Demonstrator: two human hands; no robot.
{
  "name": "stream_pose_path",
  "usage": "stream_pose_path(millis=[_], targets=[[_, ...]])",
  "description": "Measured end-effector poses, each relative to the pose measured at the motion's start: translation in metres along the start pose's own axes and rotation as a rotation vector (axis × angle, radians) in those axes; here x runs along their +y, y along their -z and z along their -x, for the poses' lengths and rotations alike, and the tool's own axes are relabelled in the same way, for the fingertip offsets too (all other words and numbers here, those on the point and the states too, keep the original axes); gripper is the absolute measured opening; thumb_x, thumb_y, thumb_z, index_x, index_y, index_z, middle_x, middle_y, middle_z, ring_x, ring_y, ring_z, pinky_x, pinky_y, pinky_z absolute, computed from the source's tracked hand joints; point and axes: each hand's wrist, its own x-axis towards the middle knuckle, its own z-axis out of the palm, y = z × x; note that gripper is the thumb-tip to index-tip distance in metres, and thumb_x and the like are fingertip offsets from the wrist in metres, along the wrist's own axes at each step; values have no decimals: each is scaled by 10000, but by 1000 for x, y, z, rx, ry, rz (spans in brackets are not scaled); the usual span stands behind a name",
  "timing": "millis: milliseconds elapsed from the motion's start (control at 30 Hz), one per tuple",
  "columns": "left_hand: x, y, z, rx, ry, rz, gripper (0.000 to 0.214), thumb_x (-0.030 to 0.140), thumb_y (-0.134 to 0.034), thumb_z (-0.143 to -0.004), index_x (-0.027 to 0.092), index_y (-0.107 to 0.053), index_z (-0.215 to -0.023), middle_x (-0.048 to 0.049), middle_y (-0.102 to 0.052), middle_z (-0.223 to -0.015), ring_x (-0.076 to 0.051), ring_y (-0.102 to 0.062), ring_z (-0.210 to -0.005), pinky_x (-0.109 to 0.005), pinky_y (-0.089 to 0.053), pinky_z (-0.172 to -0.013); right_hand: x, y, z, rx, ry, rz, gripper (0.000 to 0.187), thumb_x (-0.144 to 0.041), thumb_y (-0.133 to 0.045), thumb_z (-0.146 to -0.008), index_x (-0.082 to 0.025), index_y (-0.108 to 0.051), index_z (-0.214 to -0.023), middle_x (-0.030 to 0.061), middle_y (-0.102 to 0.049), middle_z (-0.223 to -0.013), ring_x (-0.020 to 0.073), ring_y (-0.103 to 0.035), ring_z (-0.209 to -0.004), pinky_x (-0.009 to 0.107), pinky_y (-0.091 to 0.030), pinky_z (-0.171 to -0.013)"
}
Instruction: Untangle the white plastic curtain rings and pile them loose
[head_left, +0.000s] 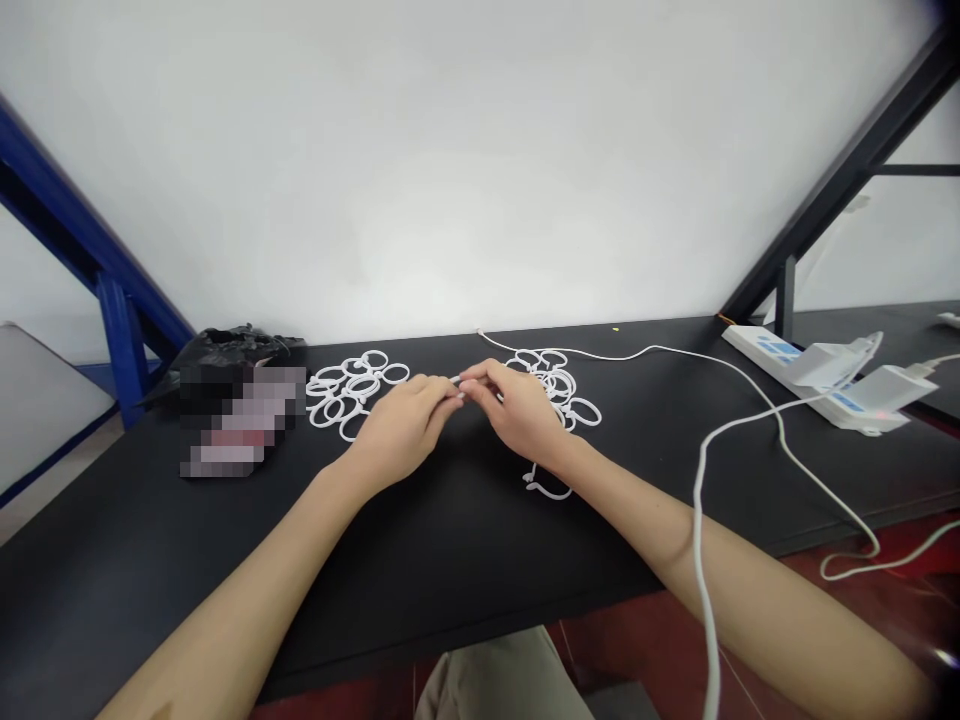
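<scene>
My left hand (409, 415) and my right hand (523, 405) meet above the table, fingertips pinched together. Between them a small part of a white plastic ring (455, 381) shows; my fingers cover the rest. Beside my left hand lies a loose pile of white plastic rings (363, 385), apparently closed. A second pile of white rings (559, 383) lies behind and partly under the view of my right hand. Nearer to me, below my right wrist, one opened ring (551, 493) rests on the table, partly hidden by the forearm.
The black table (420, 560) ends at a front edge above my lap. A crumpled black plastic bag (232, 350) and a blurred-out packet (244, 415) lie at left. On the right are a white power strip (772, 355) with plugged-in adapters and a white cable (701, 500) crossing over my right forearm.
</scene>
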Motion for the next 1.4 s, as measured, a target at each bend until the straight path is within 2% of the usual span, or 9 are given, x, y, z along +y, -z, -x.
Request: stream_pose_path(millis=[100, 167, 267, 333, 467, 633, 833, 1167, 1400], targets=[[-10, 9, -3, 136, 126, -162, 268, 330, -361, -985, 200, -584, -918, -65, -656, -876, -243, -581, -856, -380, -438, -794, 6, -5, 0, -67, 82, 226, 492, -416, -510, -956, -172, -501, -1383, 125, -519, -1445, 266, -452, -1352, 457, -381, -1108], [-18, 14, -4, 172, 232, -292, 278, 316, -362, -974, 192, -604, -919, -86, -682, -907, -276, -584, -901, -407, -434, -811, 12, -8, -1, -203, 118, 350, 521, -403, -493, -963, -168, -472, -1428, 128, -389, -1545, 295, -333, -1438, 501, -294, -1170], [-31, 16, -1, 119, 357, -440, 311, 318, -358, -961, 177, -635, -933, -122, -699, -1001, -334, -570, -994, -450, -430, -826, 20, -10, -2, -396, 112, 438, 483, -366, -428, -992, -143, -502, -1414, 129, -432, -1518, 308, -370, -1418, 507, -290, -1175], [-37, 16, 2, 61, 408, -503, 342, 326, -350, -956, 163, -651, -950, -146, -693, -1046, -363, -557, -1032, -476, -427, -840, 22, -9, -3, -447, 116, 458, 464, -339, -386, -1007, -125, -524, -1394, 128, -475, -1487, 294, -438, -1371, 465, -341, -1151], [-43, 13, 5, -10, 448, -550, 359, 324, -351, -940, 154, -666, -967, -163, -680, -1095, -382, -542, -1074, -492, -429, -859, 20, -6, -3, -372, 104, 522, 446, -345, -419, -997, -121, -562, -1355, 139, -519, -1436, 291, -459, -1334, 437, -345, -1141], [-44, 13, 6, -5, 417, -554, 356, 308, -346, -925, 162, -670, -950, -176, -689, -1061, -387, -559, -1041, -511, -440, -829, 17, -1, 0, -294, -53, 640, 454, -367, -439, -985, -95, -585, -1319, 194, -512, -1398, 348, -440, -1286, 490, -382, -1078], [-47, 10, 9, 61, 342, -561, 336, 317, -361, -916, 177, -664, -882, -181, -705, -982, -388, -579, -975, -512, -444, -770, 25, -1, 1, -275, 26, 647, 338, -153, -411, -971, -130, -634, -1224, 171, -578, -1176, 283, -482, -1099, 405, -474, -924], [-41, 11, 8, 87, 343, -563, 326, 372, -399, -911, 180, -659, -866, -170, -704, -985, -380, -573, -989, -504, -428, -794, 31, -3, -2, -293, 78, 537, 458, 47, -390, -867, -120, -621, -1225, 127, -586, -1074, 235, -467, -981, 364, -460, -884], [-34, 12, 7, 117, 357, -561, 335, 385, -399, -916, 168, -653, -913, -171, -697, -992, -387, -563, -991, -503, -425, -793, 20, 7, 0, -223, 17, 555, 335, -149, -520, -914, -122, -625, -1231, 145, -585, -1163, 274, -483, -1079, 404, -453, -951]])
